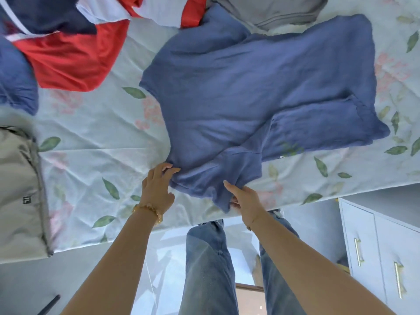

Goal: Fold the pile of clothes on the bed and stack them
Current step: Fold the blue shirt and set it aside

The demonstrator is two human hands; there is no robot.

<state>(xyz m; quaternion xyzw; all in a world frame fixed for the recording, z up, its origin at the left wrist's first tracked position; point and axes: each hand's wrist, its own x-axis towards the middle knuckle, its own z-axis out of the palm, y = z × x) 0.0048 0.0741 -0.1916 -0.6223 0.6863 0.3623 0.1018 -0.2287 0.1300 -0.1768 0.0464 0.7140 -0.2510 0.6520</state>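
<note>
A blue T-shirt (250, 87) lies spread and rumpled on the bed (91, 144), its near part bunched at the bed's front edge. My left hand (158, 187) pinches the shirt's near left corner with curled fingers. My right hand (245, 201) grips the bunched near hem, thumb on top and fingers under the cloth. At the far left lies a pile of red, navy and white clothes (68, 53). A grey garment (272, 10) sits at the far edge behind the shirt.
A grey folded garment with a small logo (20, 189) lies at the bed's near left. A white cabinet with metal handles (381, 251) stands to the right of my legs. The sheet is pale blue with leaf and flower print.
</note>
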